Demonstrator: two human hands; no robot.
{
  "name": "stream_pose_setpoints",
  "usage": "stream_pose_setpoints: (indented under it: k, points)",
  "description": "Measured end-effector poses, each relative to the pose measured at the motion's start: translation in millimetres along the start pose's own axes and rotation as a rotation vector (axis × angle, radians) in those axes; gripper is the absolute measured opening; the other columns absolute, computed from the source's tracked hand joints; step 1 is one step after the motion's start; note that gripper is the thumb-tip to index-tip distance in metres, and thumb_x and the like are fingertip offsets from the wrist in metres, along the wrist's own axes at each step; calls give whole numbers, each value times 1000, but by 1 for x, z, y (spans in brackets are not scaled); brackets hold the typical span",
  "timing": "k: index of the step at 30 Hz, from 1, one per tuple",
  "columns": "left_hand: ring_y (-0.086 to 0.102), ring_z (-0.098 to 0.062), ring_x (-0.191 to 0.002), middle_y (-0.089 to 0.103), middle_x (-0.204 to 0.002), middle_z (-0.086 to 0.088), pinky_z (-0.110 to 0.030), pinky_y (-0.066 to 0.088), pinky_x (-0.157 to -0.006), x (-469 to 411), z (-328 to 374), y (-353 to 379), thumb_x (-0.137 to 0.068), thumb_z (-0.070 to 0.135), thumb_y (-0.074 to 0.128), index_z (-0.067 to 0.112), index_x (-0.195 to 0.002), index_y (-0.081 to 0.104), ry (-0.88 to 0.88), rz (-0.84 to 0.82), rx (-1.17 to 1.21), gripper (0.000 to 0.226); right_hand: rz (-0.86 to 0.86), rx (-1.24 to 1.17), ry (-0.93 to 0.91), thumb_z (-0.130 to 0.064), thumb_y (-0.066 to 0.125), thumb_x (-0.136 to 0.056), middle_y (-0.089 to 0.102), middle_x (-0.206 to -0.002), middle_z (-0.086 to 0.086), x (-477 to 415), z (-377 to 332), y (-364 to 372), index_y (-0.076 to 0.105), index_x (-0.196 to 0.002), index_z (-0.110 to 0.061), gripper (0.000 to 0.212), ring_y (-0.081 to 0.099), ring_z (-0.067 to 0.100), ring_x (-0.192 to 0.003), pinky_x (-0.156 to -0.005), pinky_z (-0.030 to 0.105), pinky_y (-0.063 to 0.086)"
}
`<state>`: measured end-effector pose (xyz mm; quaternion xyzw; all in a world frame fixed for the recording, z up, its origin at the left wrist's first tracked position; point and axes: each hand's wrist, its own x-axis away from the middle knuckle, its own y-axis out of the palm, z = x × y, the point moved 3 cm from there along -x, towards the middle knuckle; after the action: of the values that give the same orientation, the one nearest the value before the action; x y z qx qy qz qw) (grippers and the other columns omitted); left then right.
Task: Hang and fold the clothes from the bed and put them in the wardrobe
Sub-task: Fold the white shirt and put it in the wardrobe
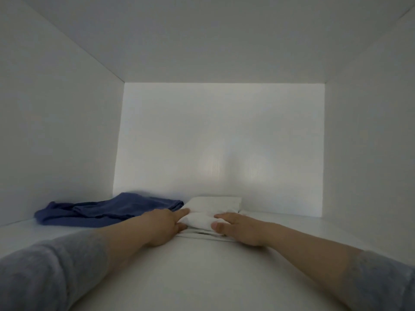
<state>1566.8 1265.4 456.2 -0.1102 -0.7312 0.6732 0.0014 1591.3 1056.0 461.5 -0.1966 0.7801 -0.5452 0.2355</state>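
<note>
**Grey sleeves at the front of the shelf**

A left grey sleeve point(40, 272) fills the near left corner above the white shelf point(202, 277). A right grey sleeve point(386, 279) sits at the near right corner. Both are soft, heathered knit, and their cuffs end well short of the shelf's middle.

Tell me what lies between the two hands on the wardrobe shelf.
In the head view, a folded white cloth lies between the left hand and right hand, both touching it.

A home bedroom wardrobe: a bare white shelf point(202, 277) boxed by white panels, with folded blue point(107, 209) and white clothes point(213, 205) on it.
</note>
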Motion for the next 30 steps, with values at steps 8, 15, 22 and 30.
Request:
stream_pose_setpoints:
  k: [8, 15, 22, 30]
  points:
    - [41, -25, -135, 33, -155, -8, -34, 32, -112, -17, -8, 7, -104, 47, 26, 33, -155, 8, 9, 42, 68, 56, 1, -23, -11, -46, 35, -103, 46, -146, -2, -14, 11, 1, 48, -140, -20, 47, 39, 8, -128, -92, 18, 23]
    - [55, -23, -115, 53, -133, -8, -34, 42, -100, -12, -5, 5, -104, 40, 33, 26, -144, 35, 35, 117, 109, 43, 18, 2, -18, -51, 35, -102, 44, -148, -5, -18, 13, 2, 47, -140, -24, 48, 36, 2, -121, -95, 20, 22]
    - [53, -18, -102, 53, -111, -1, -34, 43, -92, 1, -3, 1, -98, 46, 43, 18, -102, 52, 95, 244, 88, 30, 198, 83, 72, -60, 34, -98, 59, -126, 2, -12, 14, 11, 59, -115, -21, 50, 53, 22, -118, -105, 39, 39]
    - [45, -20, -122, 45, -136, -2, -37, 39, -104, 35, 24, -14, -92, 54, 48, 16, -129, 47, 165, 248, 111, 53, 522, 110, 196, -50, 38, -100, 38, -148, 10, 39, -4, 8, 38, -143, -14, 56, 32, 26, -137, -113, 34, 27]
